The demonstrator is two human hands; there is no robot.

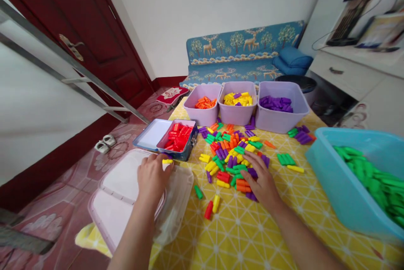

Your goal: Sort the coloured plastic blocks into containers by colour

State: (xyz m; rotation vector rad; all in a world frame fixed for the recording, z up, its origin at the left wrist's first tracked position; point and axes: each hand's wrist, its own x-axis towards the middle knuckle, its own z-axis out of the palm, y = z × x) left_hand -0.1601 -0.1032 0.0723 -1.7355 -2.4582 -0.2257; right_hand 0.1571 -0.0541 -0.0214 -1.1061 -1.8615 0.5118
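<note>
The left hand [153,179] reaches forward palm-down, over a pale plastic case [121,181] lying open at the left edge of the table [252,236]. Its fingers are curled together, clamped on a yellow plastic peg [167,161]. The right hand [261,181] lies palm-down, wrist angled in from the near right, fingers spread apart on scattered multicoloured pegs [233,156] in the table's middle. Just beyond the left hand sits an open tin box [148,134] of red pegs [177,137]. Three lilac tubs [236,114] line the far edge — and a blue tub [342,173] of green pegs [362,173] sits at the right edge.
</note>
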